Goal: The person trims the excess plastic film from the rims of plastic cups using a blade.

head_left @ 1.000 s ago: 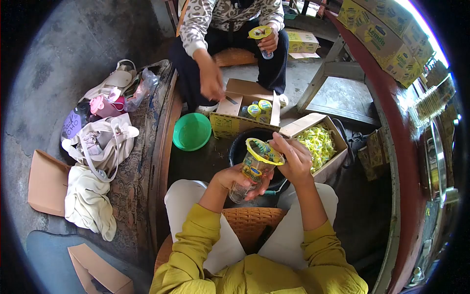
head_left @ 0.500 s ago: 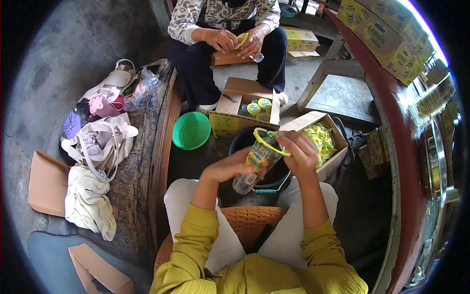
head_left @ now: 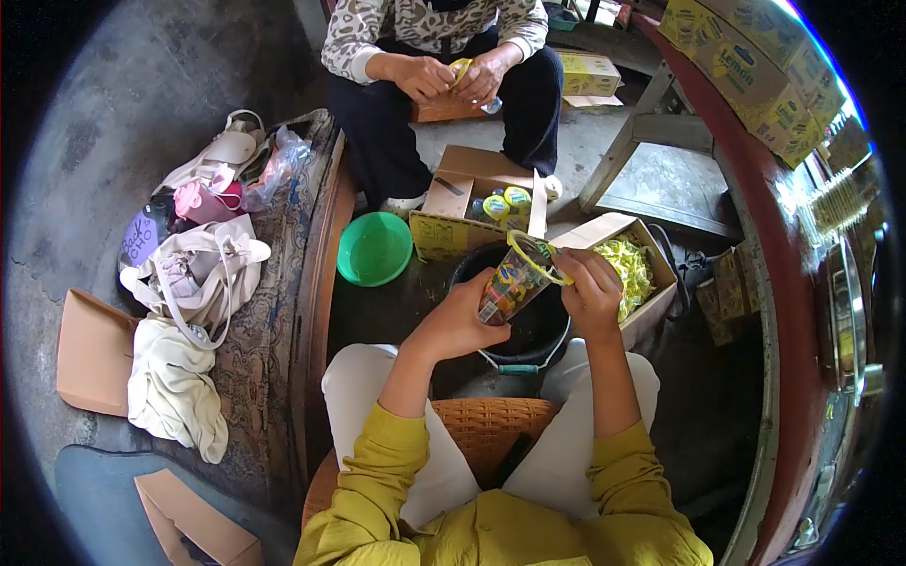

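A clear plastic cup point(head_left: 511, 291) with a colourful printed label is tilted over the black bucket point(head_left: 528, 347), its mouth up and to the right. My left hand point(head_left: 460, 324) wraps round the cup's lower body. At the mouth, my right hand point(head_left: 593, 291) pinches the edge of a yellow rim band point(head_left: 514, 238); the fingertips are partly hidden. Just right of the bucket stands a cardboard box point(head_left: 655, 316) of crumpled yellow strips point(head_left: 624, 273). Behind the bucket, another open carton point(head_left: 444, 242) holds several yellow-topped cups point(head_left: 515, 196).
A green basin point(head_left: 375, 249) lies left of the carton. Opposite sits a person whose hands point(head_left: 426, 78) hold a small yellow item. Bags point(head_left: 193, 274) rest on the patterned mat at left. A wooden stool point(head_left: 661, 203) and printed lemon cartons point(head_left: 746, 71) are at right.
My left hand has shifted its grip and now covers the cup's lower end. The cup and my right hand have moved slightly right. The view has shifted a little.
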